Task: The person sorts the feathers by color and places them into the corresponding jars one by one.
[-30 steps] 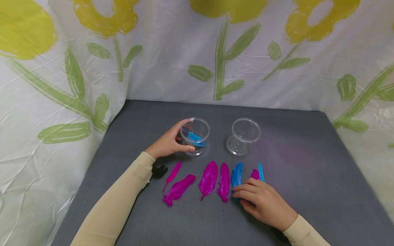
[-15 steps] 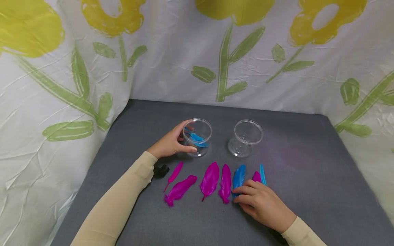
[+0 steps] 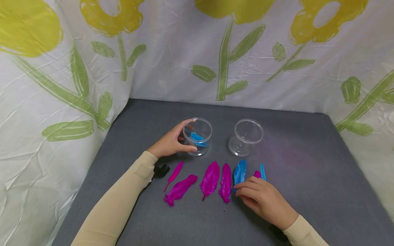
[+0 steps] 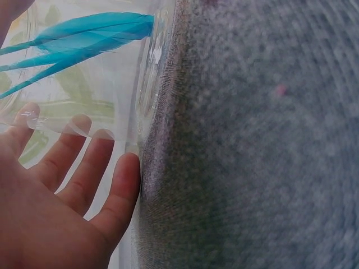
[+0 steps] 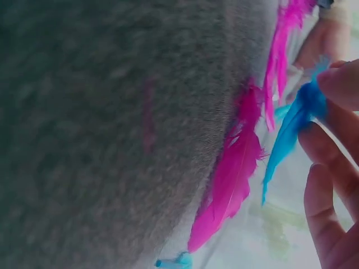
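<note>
Blue feather: slid a touch farther up toward the containers compared with half a second before, riding along with the fingers that had it; pretty much everything else stayed put
Right hand: thumb and fingers clamped on that feather near its fluffy end, so a proper pinch from what I could see
Left hand: wrapped round the left container, thumb on the near side, other fingers round the far side
Inside the left one: a little bunch of blue feathers, leaning against the wall, quills fanned apart; looked like three quills to me
Right container: stood on its own near the other, nobody touching it, no feathers showing in it
Magenta feathers: four lay in a loose row on the grey counter, left of the pinched one
Past the knuckles: a light-blue feather and the tip of another magenta one, both partly covered by the hand
Step in hand: picking up the next blue one, I'd say, barely started; seemed like blues were getting grouped on the left
What the next move called for: my guess, keep the pinch light, lift over the rim and let go inside, with the left container kept steady
Iffy bit: something that light could've clung to the fingers or snagged on the rim
</note>
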Demonstrator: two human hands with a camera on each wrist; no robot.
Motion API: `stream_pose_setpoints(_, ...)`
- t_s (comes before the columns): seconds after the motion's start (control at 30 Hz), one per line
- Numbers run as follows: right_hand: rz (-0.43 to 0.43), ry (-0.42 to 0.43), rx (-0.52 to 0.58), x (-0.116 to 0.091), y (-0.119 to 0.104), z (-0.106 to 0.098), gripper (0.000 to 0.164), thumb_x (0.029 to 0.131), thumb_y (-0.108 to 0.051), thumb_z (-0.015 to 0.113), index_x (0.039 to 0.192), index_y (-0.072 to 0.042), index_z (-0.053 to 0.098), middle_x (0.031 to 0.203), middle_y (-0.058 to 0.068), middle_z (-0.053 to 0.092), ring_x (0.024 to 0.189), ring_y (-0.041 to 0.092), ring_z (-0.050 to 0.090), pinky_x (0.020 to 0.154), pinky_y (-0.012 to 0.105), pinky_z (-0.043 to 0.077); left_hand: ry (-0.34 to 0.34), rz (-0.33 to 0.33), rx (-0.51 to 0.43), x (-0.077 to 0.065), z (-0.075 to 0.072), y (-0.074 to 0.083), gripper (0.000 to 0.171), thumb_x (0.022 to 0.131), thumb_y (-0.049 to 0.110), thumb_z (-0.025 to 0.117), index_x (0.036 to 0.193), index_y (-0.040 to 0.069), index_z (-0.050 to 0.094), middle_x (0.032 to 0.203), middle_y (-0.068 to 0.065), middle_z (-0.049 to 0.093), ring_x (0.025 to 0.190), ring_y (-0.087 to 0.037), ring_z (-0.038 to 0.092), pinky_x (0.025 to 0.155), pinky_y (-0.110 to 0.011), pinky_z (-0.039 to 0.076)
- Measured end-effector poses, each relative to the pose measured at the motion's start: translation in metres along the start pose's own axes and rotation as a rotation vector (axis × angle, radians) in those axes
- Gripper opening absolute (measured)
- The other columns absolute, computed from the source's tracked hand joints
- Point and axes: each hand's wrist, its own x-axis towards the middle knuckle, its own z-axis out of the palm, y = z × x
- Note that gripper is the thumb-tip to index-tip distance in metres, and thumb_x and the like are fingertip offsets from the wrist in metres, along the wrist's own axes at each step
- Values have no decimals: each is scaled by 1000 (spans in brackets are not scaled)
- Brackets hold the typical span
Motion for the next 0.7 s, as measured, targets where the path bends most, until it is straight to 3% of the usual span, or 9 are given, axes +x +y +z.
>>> stream_pose_setpoints(0.07, -7, 50, 18, 2, 1, 1, 5, 101, -16, 78, 105, -19, 78, 118, -5, 79, 104, 12, 69, 93, 22, 56, -1, 5, -2, -1, 0, 0, 99, 89, 36, 92, 167, 38, 31, 164, -8, 47, 148, -23, 47, 119, -58, 47)
stream_pose_setpoints(0.2, -23, 146, 47, 10, 1, 2, 26, 113, -29, 57, 106, -17, 78, 114, -3, 79, 98, 10, 68, 90, 18, 56, -2, 5, -3, -2, -2, 0, 101, 89, 36, 92, 168, 36, 30, 164, -7, 47, 148, -24, 47, 119, -58, 47)
stream_pose_setpoints(0.47, 19, 232, 153, 38, 1, -4, 17, 110, -24, 65, 110, -15, 79, 111, -3, 79, 100, 10, 70, 88, 15, 56, 2, -1, -11, -3, -3, -1, 100, 88, 38, 92, 167, 40, 31, 163, -7, 47, 149, -23, 46, 120, -57, 46)
stream_pose_setpoints(0.6, 35, 301, 189, 55, -1, -7, 21, 109, -29, 67, 110, -13, 80, 108, -1, 78, 98, 12, 72, 93, 12, 55, 0, 2, -6, -2, -2, -2, 100, 88, 39, 92, 167, 40, 31, 163, -5, 47, 149, -21, 47, 120, -56, 47)
stream_pose_setpoints(0.7, 49, 350, 212, 68, -1, -9, 27, 110, -36, 65, 110, -13, 79, 105, -1, 79, 96, 13, 73, 97, 11, 54, -2, 9, -3, -2, 0, -1, 102, 88, 39, 92, 169, 34, 30, 162, -5, 48, 148, -21, 47, 119, -56, 48)
